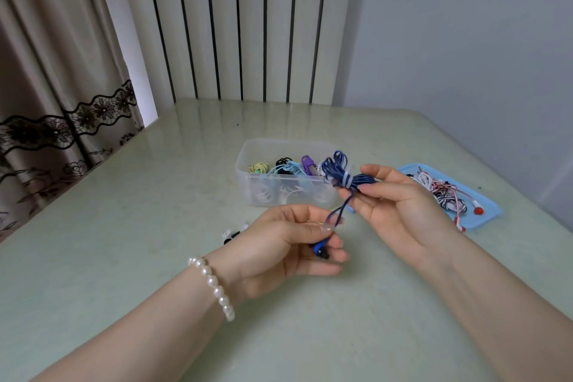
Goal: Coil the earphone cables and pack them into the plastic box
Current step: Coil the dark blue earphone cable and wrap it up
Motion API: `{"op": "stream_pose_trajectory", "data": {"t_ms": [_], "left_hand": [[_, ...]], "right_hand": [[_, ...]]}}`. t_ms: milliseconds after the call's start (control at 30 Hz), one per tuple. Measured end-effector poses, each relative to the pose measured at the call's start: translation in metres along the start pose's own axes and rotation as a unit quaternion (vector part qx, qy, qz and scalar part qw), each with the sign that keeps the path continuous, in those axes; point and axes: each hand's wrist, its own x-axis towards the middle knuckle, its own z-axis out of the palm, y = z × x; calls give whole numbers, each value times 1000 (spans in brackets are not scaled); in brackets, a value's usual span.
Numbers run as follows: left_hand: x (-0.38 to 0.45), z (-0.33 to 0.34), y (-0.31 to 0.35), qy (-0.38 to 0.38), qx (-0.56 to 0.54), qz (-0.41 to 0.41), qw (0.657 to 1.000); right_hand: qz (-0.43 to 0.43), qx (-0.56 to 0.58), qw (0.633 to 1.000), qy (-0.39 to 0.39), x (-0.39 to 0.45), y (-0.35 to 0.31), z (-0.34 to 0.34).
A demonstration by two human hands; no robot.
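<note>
The right hand (400, 201) pinches a dark blue earphone bundle (339, 172), tied in the middle with a clear band. The bundle lies sideways, loops pointing left, just above the right end of the plastic box (257, 186). The left hand (288, 245), nearer than the box, grips the bundle's loose end with the blue earbuds (319, 250).

table (124, 257) pale green, glossy | on it: clear box (248, 177) mid-table; blue lid (486, 214) right; small black-white bits (231, 234) near left hand

Head view looks forward and down, close over the table (124, 226).
</note>
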Motion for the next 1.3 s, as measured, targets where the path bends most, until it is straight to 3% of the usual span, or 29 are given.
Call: {"op": "stream_pose_trajectory", "data": {"t_ms": [67, 167, 233, 333, 400, 467, 533, 600, 667, 1000, 1167, 1300], "left_hand": [[0, -2, 3, 42, -6, 1, 999], [2, -9, 5, 100, 5, 15, 995], [4, -12, 6, 119, 9, 8, 993], [4, -14, 5, 112, -23, -11, 993], [5, -13, 5, 99, -52, -19, 993], [6, -11, 3, 90, -67, -26, 993], [6, -8, 2, 83, -82, -36, 993], [5, -6, 2, 78, -105, -42, 990], [5, -5, 2, 81, -128, -46, 987], [3, -9, 10, 68, -67, -89, 991], [-1, -19, 17, 105, 131, -47, 985], [-5, -32, 25, 100, 204, -30, 973]], "right_hand": [[20, -161, 987, 18, -1, -5, -7], [41, -435, 900, -5, -3, -7, -18], [37, -533, 845, -6, -2, -6, -21], [-7, -683, 731, 7, -1, -5, -25], [-73, -712, 696, 51, -2, -7, -25], [-181, -654, 731, 66, -3, -8, -22], [-233, -583, 779, 10, -6, -6, -14], [-215, -556, 800, -69, -11, 4, -8], [-204, -561, 795, -107, -13, 17, -5], [-241, -550, 796, -75, -11, 49, 1], [-172, -452, 871, -87, -10, 43, 2], [-106, -376, 917, -83, -7, 33, 1]]}}
